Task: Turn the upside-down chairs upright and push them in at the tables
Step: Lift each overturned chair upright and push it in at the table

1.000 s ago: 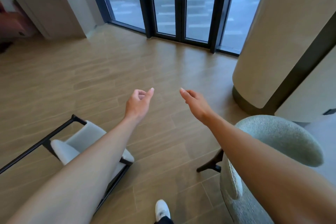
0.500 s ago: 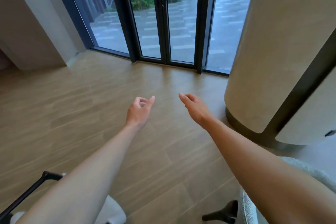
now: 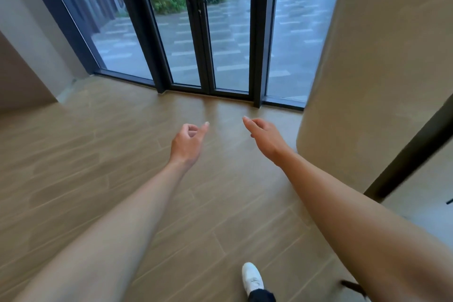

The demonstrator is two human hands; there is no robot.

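Note:
Both my arms stretch forward over the wooden floor. My left hand (image 3: 187, 141) hangs in the air with loosely curled fingers and holds nothing. My right hand (image 3: 263, 136) is level with it, a little to the right, fingers relaxed and empty. No whole chair and no table is in view. Only a dark chair leg tip (image 3: 353, 285) shows at the bottom right, under my right forearm.
Dark-framed glass doors (image 3: 208, 32) stand ahead, wet paving outside. A wide beige round column (image 3: 380, 68) fills the right side, close to my right hand. A wall corner (image 3: 31, 61) is at the left. My white shoe (image 3: 252, 278) is on the floor below.
The view has tilted up and moved toward the glass doors. The white chair at the left and the grey chair at the right have dropped out of view. Both hands stay empty.

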